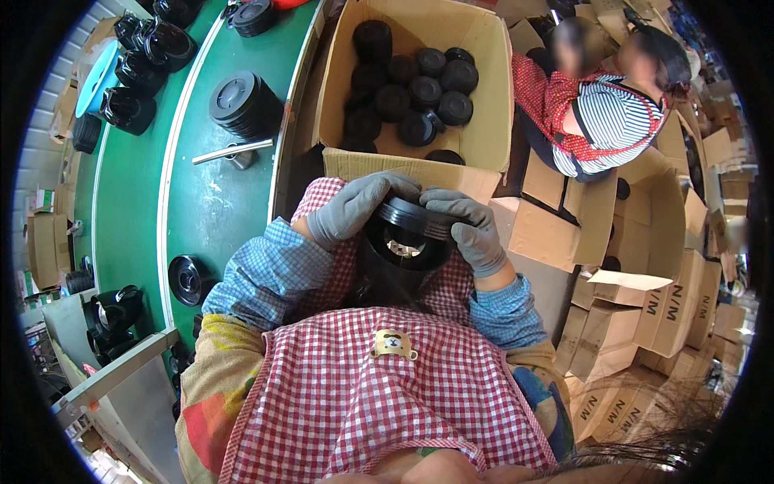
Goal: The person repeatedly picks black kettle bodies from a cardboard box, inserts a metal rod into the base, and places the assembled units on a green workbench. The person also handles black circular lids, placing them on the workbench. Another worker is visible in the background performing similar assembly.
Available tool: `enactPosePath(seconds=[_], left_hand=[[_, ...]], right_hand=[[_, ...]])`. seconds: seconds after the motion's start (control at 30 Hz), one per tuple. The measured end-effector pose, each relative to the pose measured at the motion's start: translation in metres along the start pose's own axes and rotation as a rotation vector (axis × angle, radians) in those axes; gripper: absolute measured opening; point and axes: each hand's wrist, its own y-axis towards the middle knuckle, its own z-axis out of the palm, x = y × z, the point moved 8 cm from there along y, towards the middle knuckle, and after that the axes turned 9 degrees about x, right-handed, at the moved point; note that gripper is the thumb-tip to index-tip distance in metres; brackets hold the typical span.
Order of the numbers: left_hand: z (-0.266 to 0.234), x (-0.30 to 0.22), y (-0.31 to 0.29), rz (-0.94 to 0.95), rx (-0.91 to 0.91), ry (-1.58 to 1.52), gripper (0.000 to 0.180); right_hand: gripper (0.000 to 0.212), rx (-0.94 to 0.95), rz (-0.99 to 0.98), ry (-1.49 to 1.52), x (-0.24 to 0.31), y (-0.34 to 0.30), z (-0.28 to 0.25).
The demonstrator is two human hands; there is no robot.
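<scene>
A round black plastic part with a ridged rim [415, 219] is tilted in front of my chest. My left hand [348, 213], in a grey glove, closes on its left side, and my gloved right hand [474, 230] grips its right side. Right below it, in my lap, a black hollow vessel [383, 278] shows a shiny metallic spot inside its opening. Whether the ridged part touches the vessel's rim I cannot tell. Just beyond my hands stands an open cardboard box [496, 121] with several round black parts [425, 91] inside.
On the left runs a green conveyor belt [218, 185] bearing a stack of black discs [242, 105], a metal tool with a bar handle [234, 153], a single black disc [189, 278] and several black jugs [133, 105]. Cardboard boxes [548, 230] and a seated person [613, 121] are at the right.
</scene>
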Motion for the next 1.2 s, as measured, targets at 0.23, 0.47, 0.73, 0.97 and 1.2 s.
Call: enactPosePath(seconds=[0.23, 0.47, 0.73, 0.97, 1.2], left_hand=[[0.011, -0.019, -0.005, 0.139, 0.063, 0.252, 0.036], [0.012, -0.014, -0.007, 0.231, 0.062, 0.349, 0.036], [0.019, -0.023, -0.012, 0.266, 0.047, 0.47, 0.034], [0.028, -0.034, -0.022, 0.222, -0.027, 0.496, 0.027], [0.034, -0.036, -0.032, 0.119, 0.03, 0.596, 0.038]], right_hand=[[0.026, 0.018, -0.124, -0.145, 0.003, 0.002, 0.005], [0.015, 0.053, -0.146, -0.246, 0.005, 0.006, 0.008], [0.018, 0.079, -0.107, -0.27, 0.0, 0.005, 0.01], [0.011, 0.081, -0.062, -0.272, -0.007, -0.002, 0.012], [0.039, 0.005, 0.055, -0.597, -0.001, -0.013, 0.025]])
